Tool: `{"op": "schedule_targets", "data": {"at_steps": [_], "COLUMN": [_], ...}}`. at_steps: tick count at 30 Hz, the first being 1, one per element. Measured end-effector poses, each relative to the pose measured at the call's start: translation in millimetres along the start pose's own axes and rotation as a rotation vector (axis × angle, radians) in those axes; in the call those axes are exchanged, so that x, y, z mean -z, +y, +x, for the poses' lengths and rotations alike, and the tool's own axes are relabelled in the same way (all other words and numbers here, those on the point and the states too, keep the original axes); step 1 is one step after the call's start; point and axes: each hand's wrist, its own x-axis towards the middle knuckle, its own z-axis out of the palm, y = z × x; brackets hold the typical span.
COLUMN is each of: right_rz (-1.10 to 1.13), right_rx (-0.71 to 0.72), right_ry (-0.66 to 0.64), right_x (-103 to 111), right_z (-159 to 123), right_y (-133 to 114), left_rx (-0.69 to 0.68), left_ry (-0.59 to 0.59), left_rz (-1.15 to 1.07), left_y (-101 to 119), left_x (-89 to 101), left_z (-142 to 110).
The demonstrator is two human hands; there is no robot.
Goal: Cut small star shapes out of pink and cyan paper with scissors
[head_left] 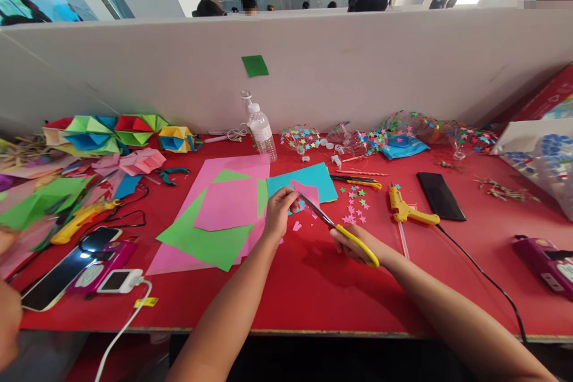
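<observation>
My right hand (353, 246) grips yellow-handled scissors (333, 225), their blades pointing up-left into a pink paper piece (308, 193). My left hand (278, 210) pinches that pink piece at its left edge, above the red table (313, 286). A blue sheet (313, 178) lies just beyond it. Small pink scraps (296, 226) lie under the blades. A stack of pink and green sheets (219, 215) lies to the left of my left hand.
A yellow glue gun (405, 209) with a black cord, a black phone (440, 195), small paper stars (354, 206) and a second pair of scissors (358, 180) lie right. A water bottle (262, 131) stands behind. Folded paper shapes (116, 131), phones and chargers lie left. A white partition (313, 65) backs the table.
</observation>
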Motion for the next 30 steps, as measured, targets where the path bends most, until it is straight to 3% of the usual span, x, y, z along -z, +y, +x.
{"op": "schedule_targets", "data": {"at_steps": [17, 30], "right_rz": [-0.022, 0.019], "right_rx": [0.016, -0.008], "right_ry": [0.009, -0.015], "right_x": [2, 2], "right_z": [6, 2], "right_y": [11, 1], "left_rx": [0.013, 0.029], "left_ry": [-0.007, 0.023], "left_rz": [0.023, 0.013], "left_y": [-7, 0], "left_x": [1.0, -1.0], "left_z": [0, 0]}}
